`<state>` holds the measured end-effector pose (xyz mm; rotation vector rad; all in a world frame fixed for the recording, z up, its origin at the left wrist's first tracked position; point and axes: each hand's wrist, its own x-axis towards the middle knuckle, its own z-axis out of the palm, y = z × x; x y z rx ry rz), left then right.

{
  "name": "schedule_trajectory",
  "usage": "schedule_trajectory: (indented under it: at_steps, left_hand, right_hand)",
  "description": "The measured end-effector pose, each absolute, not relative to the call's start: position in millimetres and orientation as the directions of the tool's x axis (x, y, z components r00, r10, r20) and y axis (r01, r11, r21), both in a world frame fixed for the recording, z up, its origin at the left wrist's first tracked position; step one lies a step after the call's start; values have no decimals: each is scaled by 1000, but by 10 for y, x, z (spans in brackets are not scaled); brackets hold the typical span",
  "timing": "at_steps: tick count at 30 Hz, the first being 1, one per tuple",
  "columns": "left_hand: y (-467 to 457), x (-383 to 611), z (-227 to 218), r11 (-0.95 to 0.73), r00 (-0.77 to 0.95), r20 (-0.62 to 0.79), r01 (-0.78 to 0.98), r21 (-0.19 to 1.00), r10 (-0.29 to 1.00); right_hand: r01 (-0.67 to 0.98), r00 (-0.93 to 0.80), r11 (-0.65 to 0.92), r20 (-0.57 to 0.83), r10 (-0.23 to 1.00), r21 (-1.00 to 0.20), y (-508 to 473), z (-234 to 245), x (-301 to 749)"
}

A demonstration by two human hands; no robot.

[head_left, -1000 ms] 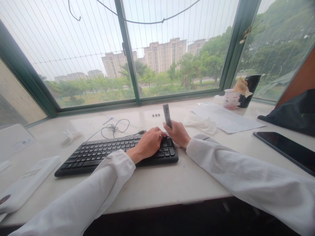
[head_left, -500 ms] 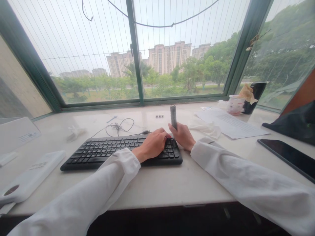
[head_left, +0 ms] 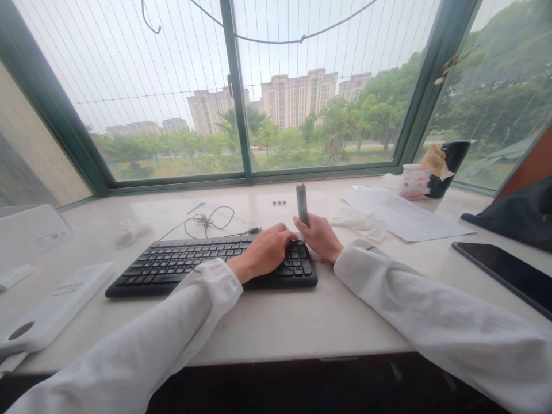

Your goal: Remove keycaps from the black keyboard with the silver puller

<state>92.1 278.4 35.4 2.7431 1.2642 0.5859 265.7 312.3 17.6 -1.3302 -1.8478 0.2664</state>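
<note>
Slight leftward tilt of the slim grey cylinder [head_left: 302,202] since the earlier view, its top end leaning a little further from upright, and the black keyboard [head_left: 211,265] sitting a touch further left in the frame. Grip on the cylinder's lower part by the right hand [head_left: 315,237], just beside the keyboard's right end, with the fingers [head_left: 298,221] curled closely together around it and the upper part standing well above them. On the right-hand keys, the left hand [head_left: 267,250], its fingers [head_left: 285,233] lying close together and bent over the keys, pinching nothing, their tips just beside the right hand. White sleeves on both forearms.

On the pale stone tabletop [head_left: 276,328], a looped black cable [head_left: 207,221] behind the keyboard and three small metal beads [head_left: 279,202] beyond the cylinder. To the right, crumpled white tissue [head_left: 357,225], a printed sheet [head_left: 407,217] and a black tablet [head_left: 504,270]. Further along, a paper cup [head_left: 414,181] beside a black mug [head_left: 452,169], under a green-framed window [head_left: 236,98]. At the left, a white oblong case [head_left: 56,305].
</note>
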Motion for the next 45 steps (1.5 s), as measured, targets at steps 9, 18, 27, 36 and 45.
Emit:
schedule_trajectory:
  at_steps: [9, 18, 27, 36, 45]
  left_hand:
    - [2803, 949, 334, -633, 559, 302, 723, 278, 772]
    - [2807, 947, 340, -632, 557, 305, 723, 281, 773]
    - [2795, 970, 351, -626, 544, 318, 720, 298, 777]
    - [2800, 966, 348, -624, 539, 319, 711, 324, 780]
    - [2775, 955, 367, -615, 530, 313, 702, 359, 788]
  right_hand:
    - [713, -63, 386, 495, 866, -585, 3137, 187, 2617]
    - [733, -71, 383, 497, 865, -562, 3169, 182, 2600]
    - [734, -39, 315, 426, 904, -602, 3251, 130, 2579]
    - [718, 14, 255, 379, 925, -648, 3255, 137, 2557]
    - [669, -259, 453, 386, 885, -589, 3182, 307, 2667]
